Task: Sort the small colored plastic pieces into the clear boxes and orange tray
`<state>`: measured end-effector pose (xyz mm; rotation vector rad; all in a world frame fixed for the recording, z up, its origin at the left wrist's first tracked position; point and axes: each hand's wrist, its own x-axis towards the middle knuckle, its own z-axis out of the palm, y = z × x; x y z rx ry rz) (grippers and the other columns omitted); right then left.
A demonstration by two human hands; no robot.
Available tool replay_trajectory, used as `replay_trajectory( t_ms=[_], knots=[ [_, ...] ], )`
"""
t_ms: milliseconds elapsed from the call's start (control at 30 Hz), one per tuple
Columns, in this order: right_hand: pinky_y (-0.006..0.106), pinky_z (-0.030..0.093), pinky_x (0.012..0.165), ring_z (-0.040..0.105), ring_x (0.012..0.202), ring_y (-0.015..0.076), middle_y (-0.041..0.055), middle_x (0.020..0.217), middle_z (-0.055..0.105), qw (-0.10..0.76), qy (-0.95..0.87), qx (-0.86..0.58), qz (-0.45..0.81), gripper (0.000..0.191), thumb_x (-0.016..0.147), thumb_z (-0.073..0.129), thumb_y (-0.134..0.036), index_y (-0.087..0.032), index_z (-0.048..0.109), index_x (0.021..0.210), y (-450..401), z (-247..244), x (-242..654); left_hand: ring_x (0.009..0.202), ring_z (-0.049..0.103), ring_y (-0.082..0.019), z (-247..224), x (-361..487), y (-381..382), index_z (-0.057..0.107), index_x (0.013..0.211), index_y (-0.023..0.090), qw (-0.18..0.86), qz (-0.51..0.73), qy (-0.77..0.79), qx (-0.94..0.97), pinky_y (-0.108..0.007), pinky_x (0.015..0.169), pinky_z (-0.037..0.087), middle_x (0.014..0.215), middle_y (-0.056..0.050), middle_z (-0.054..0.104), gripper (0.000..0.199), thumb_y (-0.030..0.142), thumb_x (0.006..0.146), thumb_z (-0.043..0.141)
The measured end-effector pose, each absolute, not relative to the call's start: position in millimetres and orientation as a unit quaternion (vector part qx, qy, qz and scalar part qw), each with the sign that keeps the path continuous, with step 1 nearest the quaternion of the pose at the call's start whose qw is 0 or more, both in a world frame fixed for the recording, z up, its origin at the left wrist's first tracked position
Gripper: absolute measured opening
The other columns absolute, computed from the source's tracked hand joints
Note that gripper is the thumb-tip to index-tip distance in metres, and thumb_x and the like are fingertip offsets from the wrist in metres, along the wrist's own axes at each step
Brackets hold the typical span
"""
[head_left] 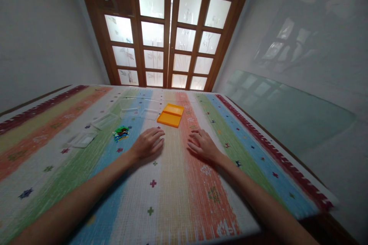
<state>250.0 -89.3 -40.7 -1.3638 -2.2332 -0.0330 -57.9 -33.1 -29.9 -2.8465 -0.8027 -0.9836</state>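
My left hand [148, 144] rests on the striped cloth with its fingers loosely bent and a little apart, pointing inward. Facing it across a gap, my right hand [202, 145] lies in a similar pose. Neither holds anything. Just beyond them, between the two, sits a shallow orange-yellow plastic tray [169, 119] with a divider across it; neither hand touches it. To the left of my left hand is a small heap of green, blue, brown and yellow pieces [121, 133], too small to make out singly.
Several clear plastic containers stand on the left: a small one [83, 140], a larger one [105, 121] and a flat one [148, 114] beside the tray. The striped cloth [172, 183] covers the table. A glass panel [287, 111] stands along the right wall; wooden doors [169, 26] close the far end.
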Motion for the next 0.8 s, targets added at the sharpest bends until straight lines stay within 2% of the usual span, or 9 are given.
replay_trajectory(
  t_ms=[200, 367, 700, 800],
  knots=[
    [0.049, 0.045, 0.109, 0.057, 0.127, 0.0285, 0.0181, 0.137, 0.063, 0.23, -0.849, -0.475, 0.014, 0.034, 0.1, 0.057, -0.041, -0.017, 0.067, 0.122, -121.4, -47.2, 255.0, 0.116, 0.068, -0.027, -29.5, -47.0, -59.2, 0.065, 0.125, 0.015, -0.012, -0.289, -0.215, -0.933, -0.047, 0.101, 0.058, 0.124, -0.016, 0.073, 0.031, 0.027, 0.1, 0.05],
    [0.053, 0.036, 0.118, 0.048, 0.14, 0.0303, 0.018, 0.148, 0.057, 0.176, -0.87, -0.46, 0.009, 0.047, 0.101, 0.054, -0.05, -0.017, 0.065, 0.132, -124.4, -47.4, 247.8, 0.124, 0.066, -0.027, -38.3, -62.0, -63.5, 0.063, 0.131, 0.018, -0.015, -0.253, -0.219, -0.942, -0.051, 0.113, 0.051, 0.13, -0.014, 0.072, 0.035, 0.028, 0.099, 0.052],
    [0.056, 0.035, 0.119, 0.044, 0.146, 0.0344, 0.0202, 0.151, 0.055, 0.132, -0.884, -0.447, 0.03, 0.053, 0.103, 0.051, -0.051, -0.016, 0.062, 0.141, -113.1, -38.4, 230.7, 0.139, 0.057, -0.033, -42.1, -75.9, -55.6, 0.057, 0.143, 0.015, -0.013, -0.19, -0.25, -0.949, -0.056, 0.118, 0.044, 0.149, -0.02, 0.059, 0.049, 0.041, 0.102, 0.051],
    [0.055, 0.034, 0.121, 0.043, 0.147, 0.0323, 0.0183, 0.153, 0.054, 0.14, -0.881, -0.45, 0.036, 0.054, 0.103, 0.05, -0.051, -0.018, 0.059, 0.145, -112.3, -43.6, 231.0, 0.143, 0.052, -0.033, -44.5, -79.4, -53.8, 0.054, 0.147, 0.017, -0.039, -0.182, -0.277, -0.943, -0.056, 0.119, 0.042, 0.153, -0.018, 0.054, 0.054, 0.045, 0.101, 0.052]
  ],
)
